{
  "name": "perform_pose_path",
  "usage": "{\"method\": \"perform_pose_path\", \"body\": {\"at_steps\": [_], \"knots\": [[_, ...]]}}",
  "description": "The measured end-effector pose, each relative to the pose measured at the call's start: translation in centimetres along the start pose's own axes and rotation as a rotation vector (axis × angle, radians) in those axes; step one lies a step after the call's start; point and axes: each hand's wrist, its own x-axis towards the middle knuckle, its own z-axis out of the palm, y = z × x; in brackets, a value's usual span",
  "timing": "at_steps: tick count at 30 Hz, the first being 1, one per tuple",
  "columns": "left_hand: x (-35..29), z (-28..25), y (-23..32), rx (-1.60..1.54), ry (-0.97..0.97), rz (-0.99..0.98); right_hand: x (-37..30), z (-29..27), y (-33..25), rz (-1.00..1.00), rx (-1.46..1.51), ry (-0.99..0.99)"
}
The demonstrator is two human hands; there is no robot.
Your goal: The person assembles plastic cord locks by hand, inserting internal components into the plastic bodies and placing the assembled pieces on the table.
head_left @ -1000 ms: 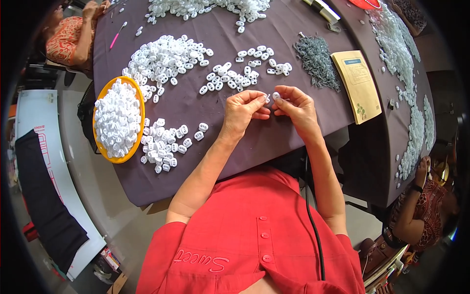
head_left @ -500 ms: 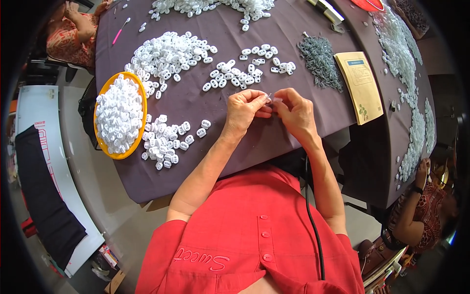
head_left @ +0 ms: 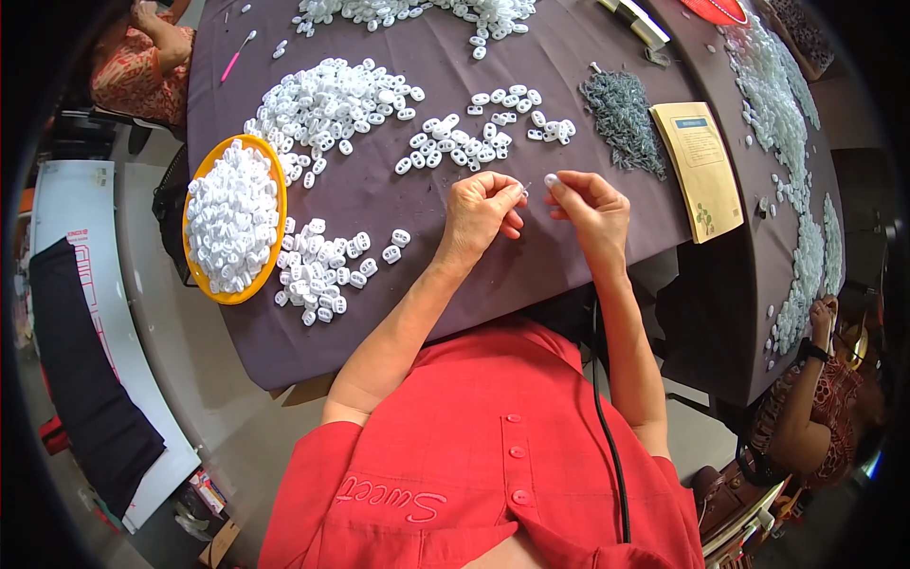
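Observation:
My left hand [head_left: 479, 211] is closed in a pinch above the near part of the table. A tiny, thin, greyish thing shows at its fingertips, too small to name. To its right, my right hand [head_left: 595, 213] pinches a small white plastic piece [head_left: 551, 179] between thumb and forefinger. A gap separates the two hands. Just beyond them lies a loose cluster of white oval two-holed cord locks [head_left: 459, 144]. Farther right is a heap of small grey pieces that look like springs [head_left: 623, 121].
A yellow basket [head_left: 282, 204] of white pieces stands at the left table edge, beside more white heaps [head_left: 327, 104]. A brown paper packet [head_left: 697, 171] lies right. A pink-handled tool [head_left: 230, 66] is far left. Other people sit at the far left and the right.
My hands have moved apart. The right hand has drawn away to the right with the white piece, which now shows clearly; the left has barely shifted.

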Motion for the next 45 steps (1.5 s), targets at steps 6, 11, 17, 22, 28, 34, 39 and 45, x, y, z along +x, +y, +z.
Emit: {"method": "perform_pose_path", "body": {"at_steps": [6, 11, 17, 22, 28, 34, 39, 45], "knots": [[0.1, 0.2, 0.1, 0.033, -0.003, -0.024, 0.1, 0.6, 0.3, 0.089, 0.154, -0.036], [0.0, 0.3, 0.1, 0.056, 0.0, -0.014, 0.1, 1.1, 0.7, 0.06, 0.183, -0.028], [-0.1, 0.4, 0.1, 0.068, 0.01, -0.001, 0.0, 1.2, 1.0, 0.037, 0.126, -0.054], [-0.1, 0.4, -0.1, 0.063, 0.012, 0.018, -0.1, 1.4, 1.4, -0.007, 0.054, -0.052], [-0.2, 0.7, 0.2, 0.099, 0.043, -0.016, -0.4, 1.7, 1.4, -0.035, 0.015, -0.059], [0.0, 1.0, 0.6, -0.047, 0.052, -0.096, 0.3, 1.3, 2.5, -0.101, 0.004, -0.084], [-0.1, 1.1, 0.7, -0.118, 0.068, -0.138, 0.0, 1.2, 1.8, -0.221, -0.183, -0.136], [-0.5, 1.2, 0.7, -0.132, 0.042, -0.166, 0.2, 1.1, 0.8, -0.438, -0.37, -0.136]]}}
